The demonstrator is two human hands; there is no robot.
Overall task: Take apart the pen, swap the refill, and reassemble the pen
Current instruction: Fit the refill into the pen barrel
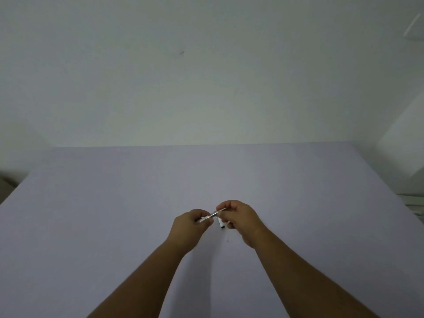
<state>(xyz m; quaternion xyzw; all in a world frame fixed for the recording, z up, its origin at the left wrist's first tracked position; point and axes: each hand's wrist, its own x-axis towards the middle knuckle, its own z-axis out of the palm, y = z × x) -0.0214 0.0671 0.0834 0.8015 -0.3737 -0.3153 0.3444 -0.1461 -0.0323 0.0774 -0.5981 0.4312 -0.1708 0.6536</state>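
Observation:
Both hands meet above the middle of the lilac table [114, 226]. My left hand [190, 228] pinches a thin white pen part [205, 218] that points up and to the right. My right hand [241, 219] pinches the other end of that line, a thin white refill [221, 210], with a small silvery tip piece [213, 213] between the two hands. A short white pen barrel [221, 223] with a dark end hangs down from under the right hand's fingers. Fingers hide how the parts join.
A pale wall rises behind the table's far edge. A white box-like object [403, 145] stands off the table's right side, and a dim shape [6, 182] sits past the left edge.

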